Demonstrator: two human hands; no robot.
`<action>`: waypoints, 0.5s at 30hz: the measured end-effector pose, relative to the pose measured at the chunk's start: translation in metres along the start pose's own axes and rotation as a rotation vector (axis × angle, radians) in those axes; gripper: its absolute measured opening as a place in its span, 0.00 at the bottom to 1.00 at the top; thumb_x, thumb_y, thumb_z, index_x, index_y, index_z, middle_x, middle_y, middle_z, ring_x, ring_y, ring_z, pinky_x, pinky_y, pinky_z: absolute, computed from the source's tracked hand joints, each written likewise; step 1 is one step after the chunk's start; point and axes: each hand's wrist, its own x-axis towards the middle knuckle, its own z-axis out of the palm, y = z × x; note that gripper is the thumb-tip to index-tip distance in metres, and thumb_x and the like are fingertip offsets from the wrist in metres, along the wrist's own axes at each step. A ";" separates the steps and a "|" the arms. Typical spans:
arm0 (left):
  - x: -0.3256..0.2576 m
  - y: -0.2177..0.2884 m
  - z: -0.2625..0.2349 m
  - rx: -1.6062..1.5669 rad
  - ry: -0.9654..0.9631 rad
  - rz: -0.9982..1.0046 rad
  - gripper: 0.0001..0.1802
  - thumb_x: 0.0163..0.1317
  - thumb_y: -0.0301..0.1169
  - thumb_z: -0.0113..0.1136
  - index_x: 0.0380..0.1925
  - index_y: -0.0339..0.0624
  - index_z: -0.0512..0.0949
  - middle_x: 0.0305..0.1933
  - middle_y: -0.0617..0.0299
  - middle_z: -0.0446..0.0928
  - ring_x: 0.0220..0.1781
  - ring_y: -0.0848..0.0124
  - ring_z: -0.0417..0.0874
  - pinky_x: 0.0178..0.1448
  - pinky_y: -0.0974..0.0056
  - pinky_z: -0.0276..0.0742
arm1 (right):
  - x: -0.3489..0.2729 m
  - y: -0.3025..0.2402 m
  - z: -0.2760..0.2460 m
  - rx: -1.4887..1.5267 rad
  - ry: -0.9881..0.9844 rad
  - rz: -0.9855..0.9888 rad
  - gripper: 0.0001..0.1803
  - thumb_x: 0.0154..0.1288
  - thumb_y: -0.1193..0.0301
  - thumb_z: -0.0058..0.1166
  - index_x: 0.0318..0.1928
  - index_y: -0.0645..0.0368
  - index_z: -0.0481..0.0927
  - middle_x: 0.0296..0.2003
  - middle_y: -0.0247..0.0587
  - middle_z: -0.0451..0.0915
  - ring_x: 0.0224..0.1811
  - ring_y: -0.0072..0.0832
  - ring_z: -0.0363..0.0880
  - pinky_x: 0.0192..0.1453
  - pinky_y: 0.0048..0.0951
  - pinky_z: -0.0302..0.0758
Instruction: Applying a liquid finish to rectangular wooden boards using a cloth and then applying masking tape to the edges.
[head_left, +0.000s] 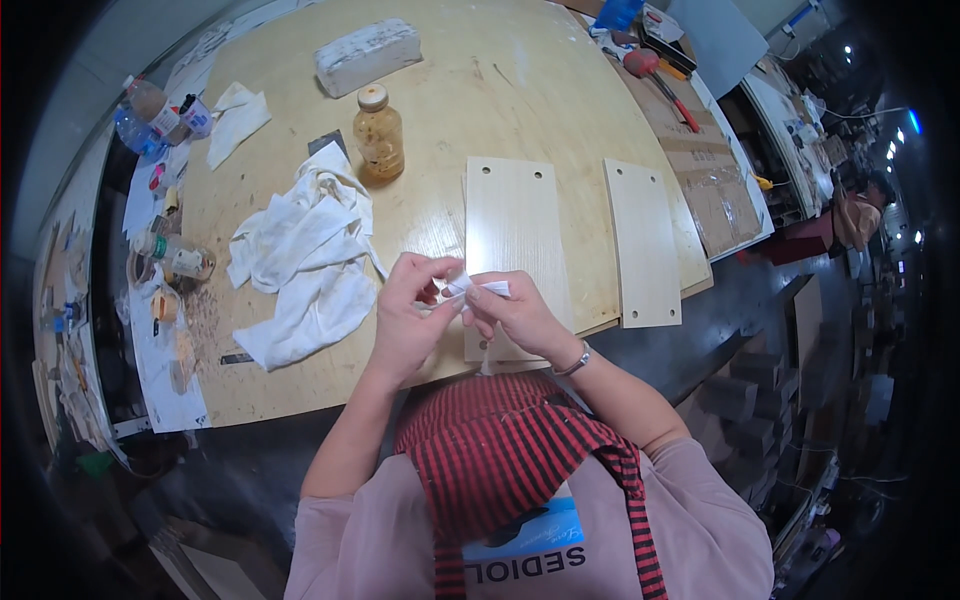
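My left hand and my right hand meet over the near edge of the table. Both pinch a small, folded strip of white material; whether it is cloth or paper I cannot tell. Below them lies a pale wood-grain panel with dark round holes near its corners, and the edge of another piece shows under it. To the right, a second holed panel juts past the table's edge. A crumpled white cloth lies left of my hands.
Beyond the cloth stands a capped bottle of brownish stuff, with a white-wrapped block farther back. Bottles and a white rag sit at the left. A red-handled mallet rests on cardboard. Another person is far right.
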 end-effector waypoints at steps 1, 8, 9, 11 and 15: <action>0.002 -0.001 -0.001 0.000 0.004 0.000 0.16 0.51 0.17 0.62 0.41 0.39 0.83 0.36 0.66 0.72 0.37 0.78 0.72 0.39 0.73 0.70 | 0.000 0.000 0.000 -0.001 -0.003 0.000 0.13 0.71 0.66 0.50 0.40 0.64 0.79 0.23 0.30 0.77 0.18 0.13 0.69 0.22 0.16 0.67; -0.005 -0.012 -0.007 -0.198 -0.017 -0.077 0.08 0.54 0.18 0.63 0.35 0.35 0.83 0.34 0.63 0.75 0.34 0.76 0.75 0.42 0.72 0.73 | -0.002 -0.007 -0.002 0.087 -0.035 0.086 0.14 0.71 0.67 0.49 0.45 0.67 0.79 0.26 0.35 0.80 0.19 0.16 0.72 0.24 0.17 0.70; -0.008 -0.007 -0.007 -0.111 -0.001 -0.012 0.06 0.54 0.18 0.63 0.33 0.35 0.82 0.35 0.63 0.75 0.35 0.76 0.75 0.41 0.72 0.73 | -0.003 -0.008 -0.002 0.241 0.004 0.123 0.14 0.71 0.67 0.50 0.46 0.67 0.79 0.26 0.36 0.81 0.20 0.17 0.74 0.25 0.18 0.71; -0.014 -0.004 -0.006 -0.027 0.012 0.055 0.04 0.54 0.18 0.62 0.31 0.34 0.82 0.37 0.62 0.75 0.36 0.76 0.75 0.41 0.72 0.73 | -0.004 -0.009 -0.005 0.354 -0.007 0.142 0.14 0.67 0.70 0.54 0.47 0.69 0.80 0.28 0.39 0.81 0.21 0.20 0.76 0.27 0.20 0.73; -0.019 -0.003 -0.008 -0.017 -0.139 0.185 0.03 0.57 0.22 0.62 0.31 0.35 0.82 0.43 0.62 0.74 0.35 0.79 0.73 0.37 0.75 0.69 | -0.007 -0.010 -0.011 0.124 0.040 0.080 0.09 0.62 0.78 0.55 0.41 0.68 0.82 0.29 0.39 0.82 0.24 0.21 0.77 0.29 0.21 0.75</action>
